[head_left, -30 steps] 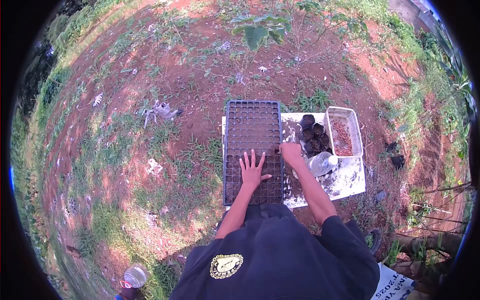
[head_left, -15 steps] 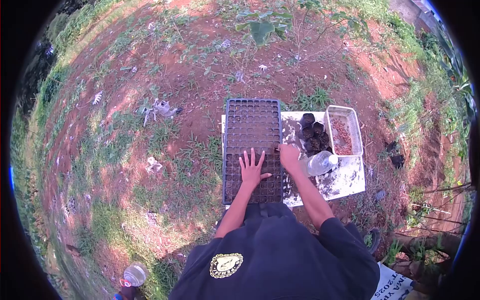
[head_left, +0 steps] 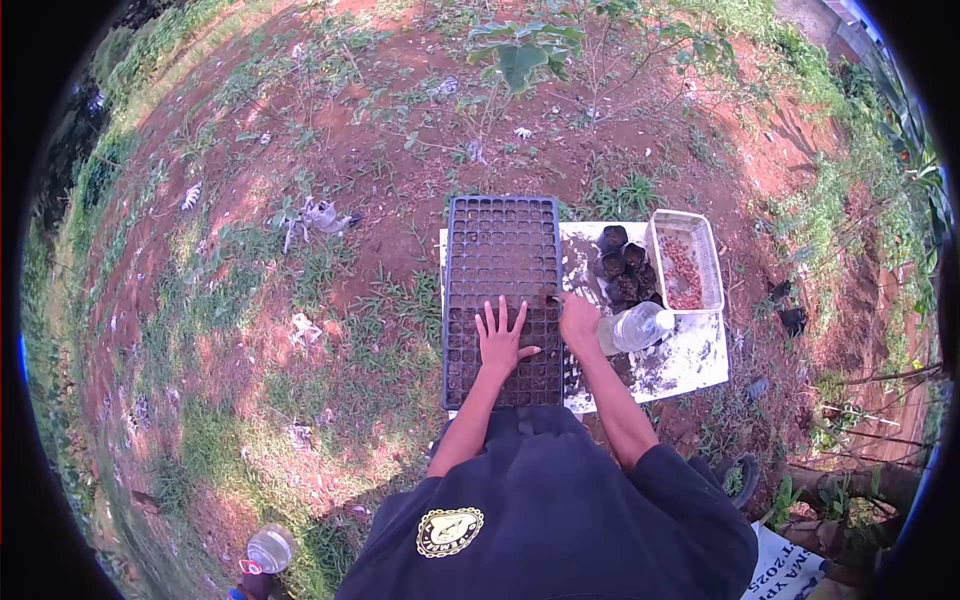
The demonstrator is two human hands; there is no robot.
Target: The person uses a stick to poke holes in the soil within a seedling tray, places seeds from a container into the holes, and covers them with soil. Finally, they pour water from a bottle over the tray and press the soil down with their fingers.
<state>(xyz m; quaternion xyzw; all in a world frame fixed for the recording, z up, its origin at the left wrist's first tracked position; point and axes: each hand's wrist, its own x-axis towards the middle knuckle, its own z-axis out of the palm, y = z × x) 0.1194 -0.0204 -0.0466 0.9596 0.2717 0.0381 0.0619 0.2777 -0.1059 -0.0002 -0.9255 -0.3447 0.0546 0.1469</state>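
Note:
A black seedling tray [head_left: 505,199] with many small soil-filled cells lies lengthwise in front of me. My left hand [head_left: 502,338] rests flat on its lower middle, fingers spread apart. At the tray's right edge, my right hand [head_left: 579,322] is closed in a pinch. A small dark tip shows at its fingertips over a cell, too small to name. Beside my right forearm, a clear plastic bottle with a white cap [head_left: 637,328] leans over on the white board.
Under the tray lies a soil-smeared white board [head_left: 690,362]. Several black pots of soil [head_left: 628,265] stand beside a white basket [head_left: 716,265] holding reddish seeds [head_left: 683,280]. Another clear bottle [head_left: 270,548] is at lower left. A leafy plant [head_left: 522,62] grows ahead.
My right hand has shifted very slightly down and outward at the tray's edge. My left hand keeps its place on the tray. The whole view has moved slightly.

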